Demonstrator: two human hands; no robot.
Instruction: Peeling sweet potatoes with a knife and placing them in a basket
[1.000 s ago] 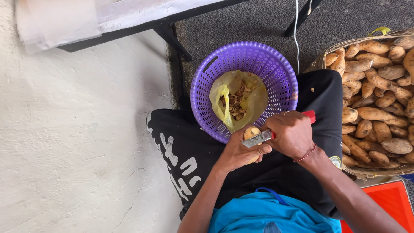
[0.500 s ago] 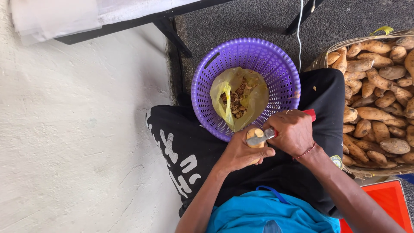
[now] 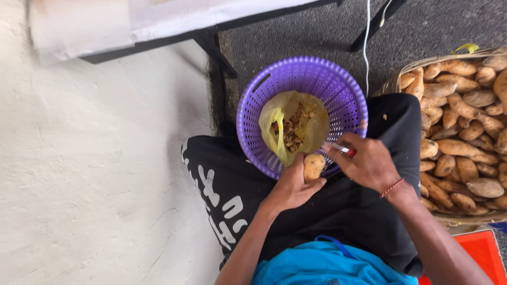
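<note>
A woven basket [image 3: 401, 79] of knobbly brown tubers sits at the person's right, and a perforated purple plastic basket [image 3: 348, 95] stands between the knees, lined with a crinkled yellow bag [image 3: 269, 113] of peelings. Over its near rim the left hand [image 3: 290, 187] has its fingers clamped on a smooth, pale, oblong tuber [image 3: 313, 167]; the right hand [image 3: 367, 163] has its fingers closed on a red-handled peeler [image 3: 343, 150]. Risk, as judged: the peeled flesh looks slick, so a blade slip could nick the left fingers or drop the tuber onto the lap.

A tan sweet potato [image 3: 313, 166] stands upright beside a red-handled peeler [image 3: 343, 150].
</note>
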